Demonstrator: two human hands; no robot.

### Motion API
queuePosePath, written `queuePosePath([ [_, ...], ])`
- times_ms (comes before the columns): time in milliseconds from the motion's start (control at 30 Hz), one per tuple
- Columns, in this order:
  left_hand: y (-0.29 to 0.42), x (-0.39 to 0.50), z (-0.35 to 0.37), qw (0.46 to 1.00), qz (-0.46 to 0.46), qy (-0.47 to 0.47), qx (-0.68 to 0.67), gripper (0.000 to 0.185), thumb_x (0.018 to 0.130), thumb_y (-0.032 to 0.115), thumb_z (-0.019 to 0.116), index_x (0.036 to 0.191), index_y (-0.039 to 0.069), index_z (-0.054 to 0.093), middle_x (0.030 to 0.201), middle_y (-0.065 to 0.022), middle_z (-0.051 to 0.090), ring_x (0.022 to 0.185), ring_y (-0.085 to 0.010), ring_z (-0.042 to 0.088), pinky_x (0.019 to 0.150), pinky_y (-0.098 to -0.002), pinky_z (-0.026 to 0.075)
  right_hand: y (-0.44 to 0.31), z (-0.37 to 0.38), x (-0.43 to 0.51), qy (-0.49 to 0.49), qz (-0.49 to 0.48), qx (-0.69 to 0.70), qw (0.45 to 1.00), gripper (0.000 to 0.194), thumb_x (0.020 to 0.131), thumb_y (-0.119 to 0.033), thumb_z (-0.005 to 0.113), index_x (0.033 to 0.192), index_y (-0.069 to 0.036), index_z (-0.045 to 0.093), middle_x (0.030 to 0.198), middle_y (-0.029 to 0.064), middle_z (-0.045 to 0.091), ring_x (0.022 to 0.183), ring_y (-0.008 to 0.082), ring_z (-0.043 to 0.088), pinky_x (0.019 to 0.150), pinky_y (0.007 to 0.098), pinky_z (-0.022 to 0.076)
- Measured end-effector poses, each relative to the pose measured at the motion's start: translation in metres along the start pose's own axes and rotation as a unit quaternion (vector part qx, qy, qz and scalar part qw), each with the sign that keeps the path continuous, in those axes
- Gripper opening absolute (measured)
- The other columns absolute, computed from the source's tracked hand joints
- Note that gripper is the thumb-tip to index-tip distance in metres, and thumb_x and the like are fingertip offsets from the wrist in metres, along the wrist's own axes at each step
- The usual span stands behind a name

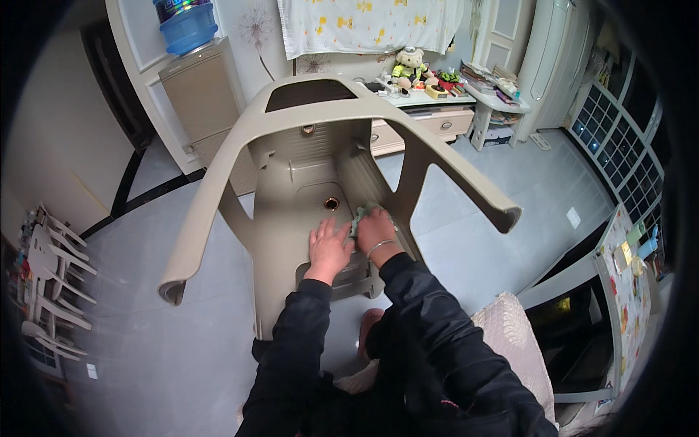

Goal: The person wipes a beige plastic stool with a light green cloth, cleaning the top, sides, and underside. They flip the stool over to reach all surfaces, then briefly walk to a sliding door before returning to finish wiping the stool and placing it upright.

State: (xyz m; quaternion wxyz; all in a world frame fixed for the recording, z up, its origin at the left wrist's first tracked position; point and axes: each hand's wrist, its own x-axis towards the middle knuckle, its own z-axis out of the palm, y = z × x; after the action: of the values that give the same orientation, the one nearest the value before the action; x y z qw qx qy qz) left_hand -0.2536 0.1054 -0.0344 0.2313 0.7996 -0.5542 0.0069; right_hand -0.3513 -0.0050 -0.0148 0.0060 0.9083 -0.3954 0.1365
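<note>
A large beige moulded plastic piece (278, 218), chair-like with two long arms and a hollow shell, stands before me on the floor. My right hand (377, 232) grips a pale green cloth (359, 216) and presses it against the inner surface, near the right wall. Just to its left, my left hand (331, 246) lies palm down on the plastic with fingers spread, holding nothing. Beyond my hands sits a round copper-coloured drain fitting (331, 204). A second round fitting (308, 129) shows on the far inner wall.
Behind the piece stand a water dispenser (202, 98) and a low drawer cabinet (448, 124) with a teddy bear (410, 68). White chairs (60, 273) line the left side. At right are a padded seat (510, 338) and a table with a floral cover (628, 306).
</note>
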Motion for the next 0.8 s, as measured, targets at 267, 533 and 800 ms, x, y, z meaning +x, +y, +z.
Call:
queuePosePath([
  [267,0.002,0.006,0.002,0.994,0.06,-0.042,0.079,0.057,0.091,0.044,0.058,0.141,0.017,0.055,0.15,-0.0097,0.047,0.145,-0.0295,0.033,0.118,-0.0547,0.021,-0.007,0.061,0.111,0.129,0.024,0.073,0.989,0.023,0.088,-0.013,0.054,0.097,0.002,0.069,0.107,0.0158,0.059,0.107,0.033,0.055,0.084,0.0422,0.0526],
  [533,0.013,0.007,-0.009,0.988,0.058,-0.068,0.129,0.071,0.089,0.061,0.055,0.146,0.019,0.051,0.153,-0.0088,0.044,0.145,-0.0271,0.032,0.117,-0.0541,0.021,0.007,0.068,0.203,0.204,-0.11,-0.092,0.968,0.027,0.09,-0.019,0.054,0.108,-0.007,0.07,0.115,0.0078,0.063,0.113,0.0258,0.053,0.093,0.0388,0.0456],
  [800,0.007,0.004,0.003,0.996,0.058,0.007,0.07,0.068,0.084,0.054,0.067,0.143,0.023,0.053,0.151,-0.0131,0.044,0.145,-0.0298,0.034,0.117,-0.0536,0.023,0.033,0.01,0.087,0.009,-0.151,-0.176,0.973,0.022,0.085,-0.023,0.059,0.098,-0.012,0.073,0.107,0.0058,0.065,0.108,0.0253,0.056,0.089,0.0374,0.0463],
])
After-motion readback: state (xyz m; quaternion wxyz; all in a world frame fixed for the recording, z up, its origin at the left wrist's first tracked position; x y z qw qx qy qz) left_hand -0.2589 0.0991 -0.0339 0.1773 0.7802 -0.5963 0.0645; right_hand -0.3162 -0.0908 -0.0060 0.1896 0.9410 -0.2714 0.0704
